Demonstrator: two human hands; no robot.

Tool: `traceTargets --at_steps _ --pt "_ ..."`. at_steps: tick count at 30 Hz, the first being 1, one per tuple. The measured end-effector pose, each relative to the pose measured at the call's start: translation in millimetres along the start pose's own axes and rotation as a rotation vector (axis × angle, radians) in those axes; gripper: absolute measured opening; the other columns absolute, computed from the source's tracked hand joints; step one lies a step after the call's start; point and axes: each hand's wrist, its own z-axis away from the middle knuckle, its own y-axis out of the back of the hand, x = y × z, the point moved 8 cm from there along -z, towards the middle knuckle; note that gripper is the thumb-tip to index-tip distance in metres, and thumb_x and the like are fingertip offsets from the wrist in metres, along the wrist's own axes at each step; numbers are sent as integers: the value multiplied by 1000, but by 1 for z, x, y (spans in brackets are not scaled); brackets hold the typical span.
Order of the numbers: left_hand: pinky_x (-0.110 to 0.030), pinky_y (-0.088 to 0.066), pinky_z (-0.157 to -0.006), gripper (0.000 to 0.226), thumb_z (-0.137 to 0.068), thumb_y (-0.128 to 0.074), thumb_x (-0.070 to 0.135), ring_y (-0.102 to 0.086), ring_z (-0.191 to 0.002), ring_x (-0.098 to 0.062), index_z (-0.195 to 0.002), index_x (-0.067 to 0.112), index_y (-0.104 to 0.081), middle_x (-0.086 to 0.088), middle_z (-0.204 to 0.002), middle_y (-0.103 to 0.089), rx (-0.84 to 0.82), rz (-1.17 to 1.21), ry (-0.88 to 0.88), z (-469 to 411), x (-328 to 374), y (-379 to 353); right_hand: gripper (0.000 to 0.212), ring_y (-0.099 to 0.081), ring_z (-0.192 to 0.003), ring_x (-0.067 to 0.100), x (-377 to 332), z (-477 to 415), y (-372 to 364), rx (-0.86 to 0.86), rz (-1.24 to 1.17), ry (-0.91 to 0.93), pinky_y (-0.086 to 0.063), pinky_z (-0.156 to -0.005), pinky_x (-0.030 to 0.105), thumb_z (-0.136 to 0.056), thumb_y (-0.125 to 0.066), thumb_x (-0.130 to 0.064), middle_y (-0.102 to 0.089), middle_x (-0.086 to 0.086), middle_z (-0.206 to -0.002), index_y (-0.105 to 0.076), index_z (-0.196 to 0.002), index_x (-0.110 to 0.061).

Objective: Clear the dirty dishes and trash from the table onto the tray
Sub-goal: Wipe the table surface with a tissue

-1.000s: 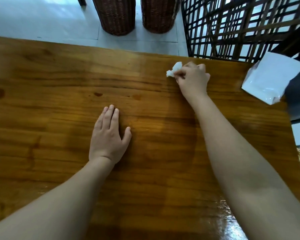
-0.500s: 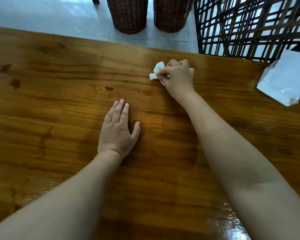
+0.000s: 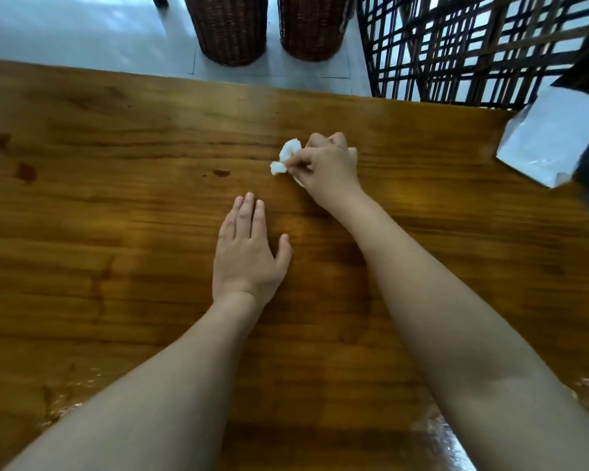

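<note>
- Head view: the right hand reaches across the wooden table toward its far edge. Its fingers and thumb are curled in a tight pinch on a crumpled white tissue.
- The tissue pokes out to the left of the knuckles, low over the tabletop; whether it touches the wood I cannot tell.
- The left hand lies flat on the table nearer the person, fingers straight and together, thumb out, holding nothing.
- A small dark stain sits on the wood just left of the tissue, and another mark lies well apart, near the left side.
- A white paper bag rests at the far right corner. Two wicker baskets stand on the floor beyond the table.
- The step in hand looks like trash pick-up: the tissue is gripped but not yet on the tray, and no tray or dishes are in view.
- The next move, as I judge it, is to lift the tissue clear, carry it to wherever the tray is and release it there. The wad is soft and light, so a gentle pinch should suffice.
</note>
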Motion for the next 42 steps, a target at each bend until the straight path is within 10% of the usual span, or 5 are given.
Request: traceTargets --at_steps 42 --pt "-27 11 -114 69 -99 -22 52 12 -148 -15 -154 18 1 0 -162 6 -51 -20 -2 -1 -2 -6 35 -33 -124 20 7 -82 5 -39 -145 -157 -22 -89 33 -88 -64 -43 -57 -13 -122 -61 -122 -40"
